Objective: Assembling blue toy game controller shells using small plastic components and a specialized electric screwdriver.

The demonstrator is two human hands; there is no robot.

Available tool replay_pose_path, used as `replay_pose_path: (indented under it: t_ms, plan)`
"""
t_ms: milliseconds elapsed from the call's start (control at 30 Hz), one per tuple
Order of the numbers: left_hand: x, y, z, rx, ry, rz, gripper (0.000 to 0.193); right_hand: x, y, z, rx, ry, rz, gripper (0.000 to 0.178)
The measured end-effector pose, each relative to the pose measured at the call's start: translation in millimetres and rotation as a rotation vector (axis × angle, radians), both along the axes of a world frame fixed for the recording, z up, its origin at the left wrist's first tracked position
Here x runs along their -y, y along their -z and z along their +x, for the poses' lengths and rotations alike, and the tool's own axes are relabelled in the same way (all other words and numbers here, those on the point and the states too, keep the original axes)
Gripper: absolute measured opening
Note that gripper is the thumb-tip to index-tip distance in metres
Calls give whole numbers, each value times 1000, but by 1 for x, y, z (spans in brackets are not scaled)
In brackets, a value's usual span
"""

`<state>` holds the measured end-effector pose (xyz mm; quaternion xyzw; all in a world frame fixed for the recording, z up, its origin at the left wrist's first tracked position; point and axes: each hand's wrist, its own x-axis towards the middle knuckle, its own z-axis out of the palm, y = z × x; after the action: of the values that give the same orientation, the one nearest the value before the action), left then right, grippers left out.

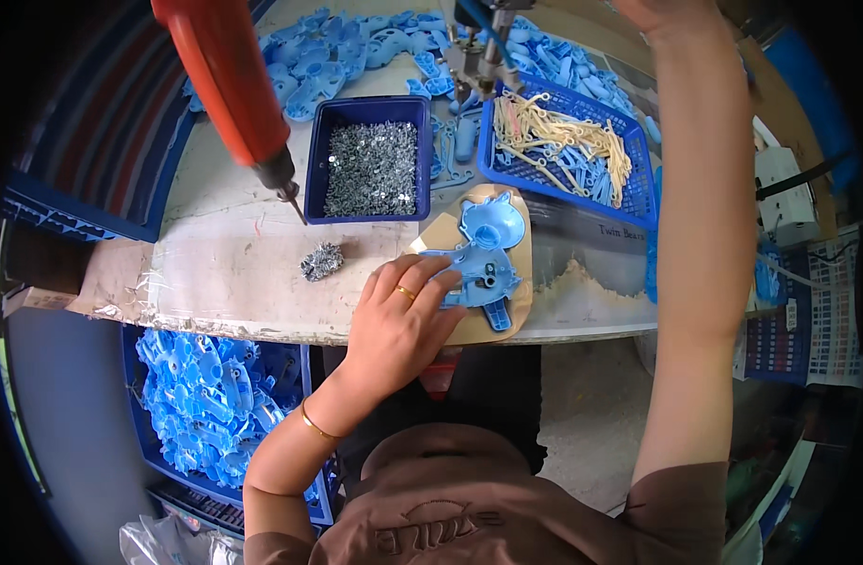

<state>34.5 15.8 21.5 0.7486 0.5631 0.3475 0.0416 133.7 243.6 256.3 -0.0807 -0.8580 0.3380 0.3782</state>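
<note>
A light-blue molded plastic shell (492,224), with a round cup-like end and a flat stub, lies on a tan backing board (523,301) at the table's front edge. My left hand (400,306) grips the shell's left side, its fingers bent over the rim and partly covering it. A small dark fitting (489,271) sits in the shell's body. My right arm stretches far forward, and my right hand (665,11) is cut off by the top edge; its fingers are hidden.
A red power screwdriver (226,85) hangs bit-down at upper left. Below it are a blue bin of small screws (370,215) and a loose screw pile (321,262). A blue basket (568,200) holds cream and blue sticks. Blue shells (201,395) fill a lower crate. A metal mechanism (478,61) hangs overhead.
</note>
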Motion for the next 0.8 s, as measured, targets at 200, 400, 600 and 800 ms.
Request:
replay_pose_path:
  t_ms: [200, 400, 600, 800]
  plan:
    - [-2, 2, 8, -55, 53, 29, 31, 42, 30, 18, -173, -119, -393, 53]
    - [-9, 10, 14, -138, 91, 57, 25, 88, 66, 36, -342, 115, -609, 57]
    - [-11, 19, 17, -133, 93, 54, 23, 101, 82, 40, -338, 128, -655, 55]
    - [-11, 13, 17, -183, 84, 40, 21, 100, 109, 36, -553, 59, -557, 36]
